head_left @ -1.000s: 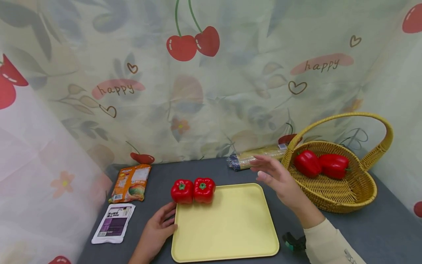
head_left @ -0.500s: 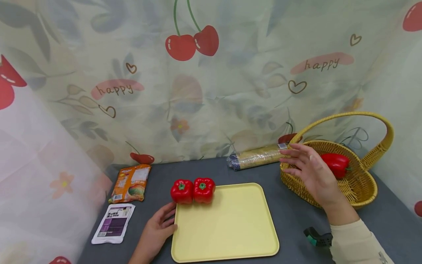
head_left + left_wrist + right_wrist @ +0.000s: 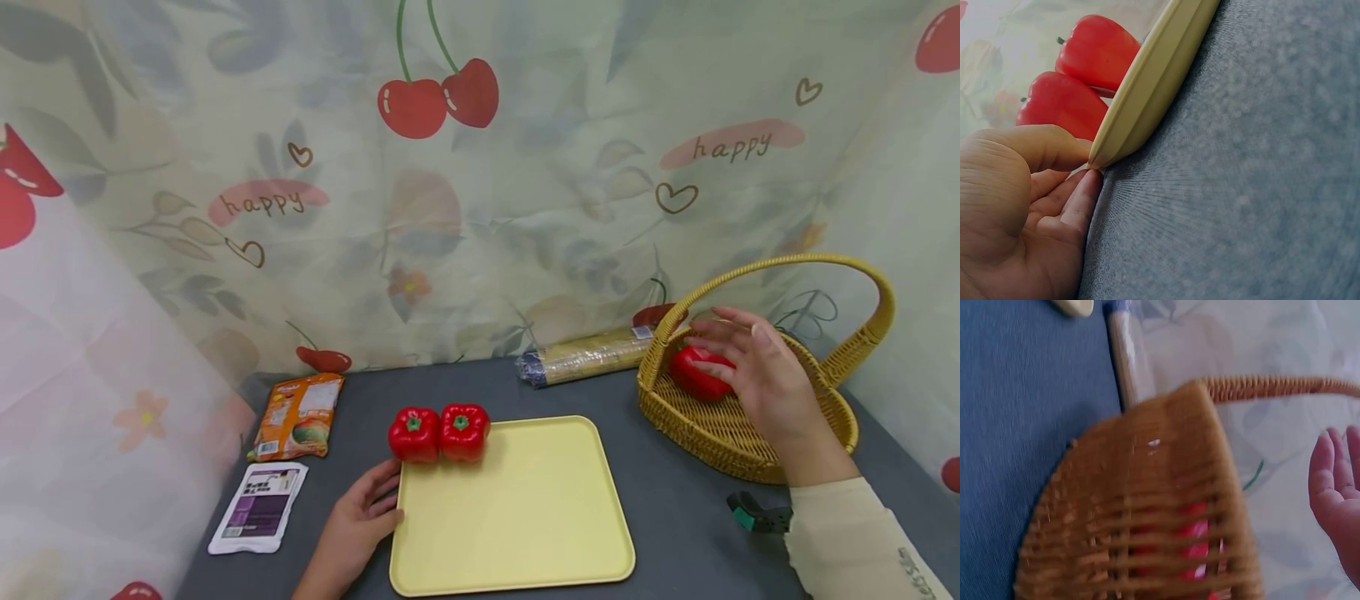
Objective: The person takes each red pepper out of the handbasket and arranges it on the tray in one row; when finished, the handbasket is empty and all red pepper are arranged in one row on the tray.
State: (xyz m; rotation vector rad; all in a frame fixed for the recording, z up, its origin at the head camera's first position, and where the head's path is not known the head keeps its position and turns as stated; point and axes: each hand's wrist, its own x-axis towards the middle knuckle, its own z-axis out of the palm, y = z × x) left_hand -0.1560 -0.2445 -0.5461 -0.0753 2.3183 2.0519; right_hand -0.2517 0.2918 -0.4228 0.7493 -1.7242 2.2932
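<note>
My left hand (image 3: 352, 529) is at the left edge of a pale yellow tray (image 3: 517, 517), pinching its rim between thumb and fingers in the left wrist view. Two red bell peppers (image 3: 414, 435) sit side by side at the tray's back left corner. Over a wicker basket (image 3: 686, 429) at the right, my right hand (image 3: 780, 387) hovers with relaxed fingers and holds nothing. One red bell pepper (image 3: 696, 373) shows inside the basket; the hand covers the spot beside it. The right wrist view has the hand (image 3: 1342, 494) beyond the blurred basket wall (image 3: 1141, 506).
Behind the tray lies a clear-wrapped bundle of long sticks or noodles (image 3: 585, 357). To the left are an orange packet (image 3: 298, 417) and a white and purple pack (image 3: 258, 508). The basket's tall handle (image 3: 795, 260) arches over its opening. A black strap (image 3: 761, 512) shows by the right wrist.
My right hand has moved right, from above the gap between tray and basket to over the basket, passing in front of its peppers. The left hand and tray have stayed put.
</note>
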